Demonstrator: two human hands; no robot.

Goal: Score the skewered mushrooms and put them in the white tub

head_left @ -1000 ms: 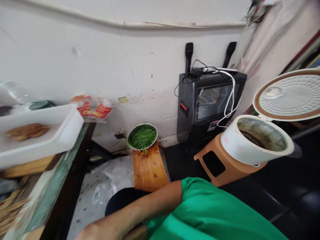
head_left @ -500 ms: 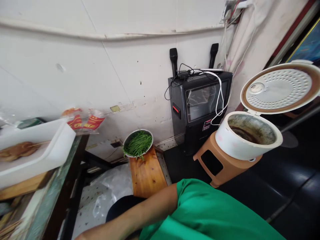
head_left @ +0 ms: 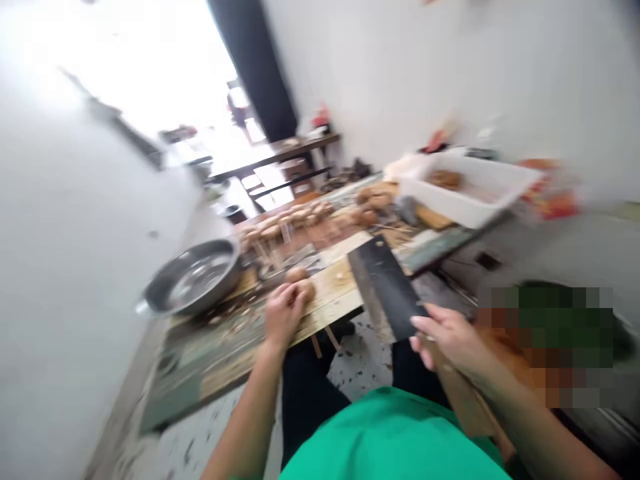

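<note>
My right hand (head_left: 445, 333) grips a cleaver (head_left: 385, 287) with a broad dark blade, held at the table's front edge over my lap. The blade is apart from the cutting board (head_left: 330, 293), a pale wooden slab. On the board's left part, my left hand (head_left: 285, 312) has its fingers curled against a rounded brown piece (head_left: 306, 289). Another brown lump (head_left: 296, 274) lies just behind it. Motion blur hides what kind of food or material they are. Small pale scraps (head_left: 240, 323) are scattered left of my left hand.
A large metal basin (head_left: 195, 277) stands on the table's left. Behind the board, several brown lumps (head_left: 280, 223) stand in a row, some on thin sticks. A white plastic tub (head_left: 465, 193) holds a brown piece at the right back. A pixelated patch covers the lower right.
My view has swung left, from the black speaker and the open rice cooker to the worktable. Both hands now show, the right one with the cleaver.
</note>
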